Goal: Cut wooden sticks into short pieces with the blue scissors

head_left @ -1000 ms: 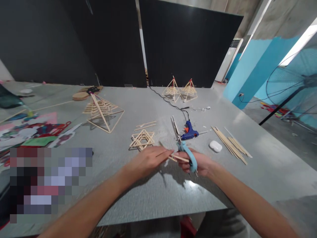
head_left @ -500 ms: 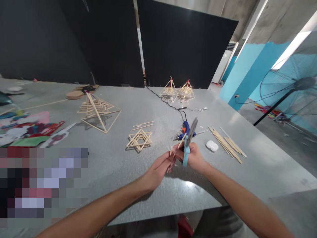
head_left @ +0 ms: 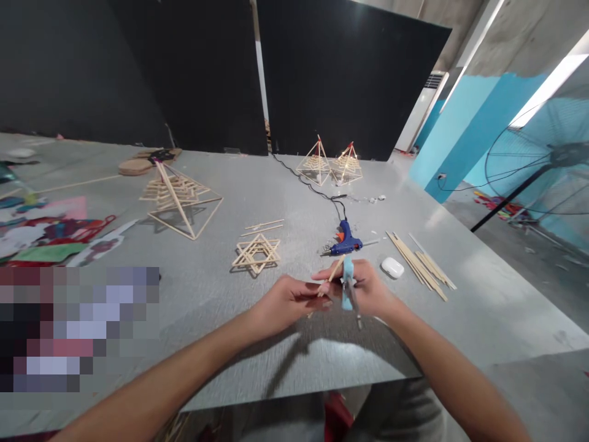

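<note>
Between the fingertips of my left hand is a short wooden stick, pinched near its lower end. My right hand is closed round blue-handled scissors, whose blades point down towards the table. The right fingertips come close to the stick too; whether they grip it I cannot tell. Just beyond my hands lies a blue glue gun with a black cord. Left of it, a star-shaped frame of wooden sticks rests flat, with a few loose sticks behind it.
A white earbud case and a pile of wooden sticks lie at right. Stick pyramids stand at left and at the back. Colourful scraps cover the left side. A fan stands beyond the table.
The scissors have swung round in my right hand, from blades pointing up to blades pointing down. My left fingers have shifted on the stick, and the view has moved slightly.
</note>
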A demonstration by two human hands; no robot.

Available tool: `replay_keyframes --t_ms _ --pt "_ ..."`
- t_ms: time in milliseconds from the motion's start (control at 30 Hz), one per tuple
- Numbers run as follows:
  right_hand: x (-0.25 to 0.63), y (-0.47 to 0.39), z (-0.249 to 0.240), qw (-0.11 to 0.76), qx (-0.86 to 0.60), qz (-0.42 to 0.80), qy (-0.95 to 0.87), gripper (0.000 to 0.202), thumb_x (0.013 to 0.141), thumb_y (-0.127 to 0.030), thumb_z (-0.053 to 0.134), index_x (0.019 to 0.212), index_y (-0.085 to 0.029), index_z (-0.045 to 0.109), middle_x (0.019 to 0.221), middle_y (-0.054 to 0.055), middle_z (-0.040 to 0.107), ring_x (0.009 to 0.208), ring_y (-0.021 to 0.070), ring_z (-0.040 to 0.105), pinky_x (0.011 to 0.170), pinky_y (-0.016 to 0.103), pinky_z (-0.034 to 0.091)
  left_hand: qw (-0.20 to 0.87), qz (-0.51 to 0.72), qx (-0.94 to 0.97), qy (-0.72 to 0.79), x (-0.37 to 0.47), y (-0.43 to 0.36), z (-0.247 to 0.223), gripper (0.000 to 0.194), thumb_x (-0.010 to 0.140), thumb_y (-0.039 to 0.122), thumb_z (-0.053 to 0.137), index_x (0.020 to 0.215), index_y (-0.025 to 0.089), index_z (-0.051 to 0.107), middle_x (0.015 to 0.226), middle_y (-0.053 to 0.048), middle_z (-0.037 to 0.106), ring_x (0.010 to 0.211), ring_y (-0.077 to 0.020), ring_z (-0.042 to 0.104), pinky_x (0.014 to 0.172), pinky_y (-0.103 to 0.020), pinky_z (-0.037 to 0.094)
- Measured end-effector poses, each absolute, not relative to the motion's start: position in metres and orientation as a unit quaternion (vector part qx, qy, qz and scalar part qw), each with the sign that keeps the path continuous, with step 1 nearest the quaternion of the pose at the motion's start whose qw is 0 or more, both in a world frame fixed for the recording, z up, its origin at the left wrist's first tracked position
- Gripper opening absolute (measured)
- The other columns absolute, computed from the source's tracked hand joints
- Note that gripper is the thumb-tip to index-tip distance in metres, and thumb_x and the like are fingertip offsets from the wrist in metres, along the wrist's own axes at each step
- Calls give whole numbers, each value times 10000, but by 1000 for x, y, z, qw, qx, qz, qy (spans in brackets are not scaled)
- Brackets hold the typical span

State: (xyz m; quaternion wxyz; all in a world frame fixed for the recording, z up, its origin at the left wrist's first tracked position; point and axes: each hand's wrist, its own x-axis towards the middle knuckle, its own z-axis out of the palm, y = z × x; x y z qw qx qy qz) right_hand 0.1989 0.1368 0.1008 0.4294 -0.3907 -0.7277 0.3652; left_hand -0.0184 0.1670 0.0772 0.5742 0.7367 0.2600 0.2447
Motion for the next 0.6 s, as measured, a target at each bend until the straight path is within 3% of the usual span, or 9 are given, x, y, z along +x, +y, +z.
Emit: replay_keyframes --t_ms 133,367,600 --pt "197 137 96 408 -388 361 -743 183 910 -398 785 927 -235 864 796 47 765 682 187 663 680 317 564 568 238 743 260 -16 165 81 380 838 480 708 636 158 717 598 21 453 604 -128 361 544 -245 319" --pt "196 136 94 383 -363 331 -782 171 963 -290 704 958 -263 873 898 64 812 790 215 727 783 342 588 551 223 759 266 -26 167 99 381 867 421 655 588 172 583 602 21 385 638 -129 296 537 -241 220" --pt "193 140 98 374 -387 334 -774 144 917 -297 723 925 -257 861 875 53 814 831 233 724 815 351 572 545 263 751 264 -26 173 91 413 825 477 646 534 185 618 543 34 336 570 -123 265 537 -262 273"
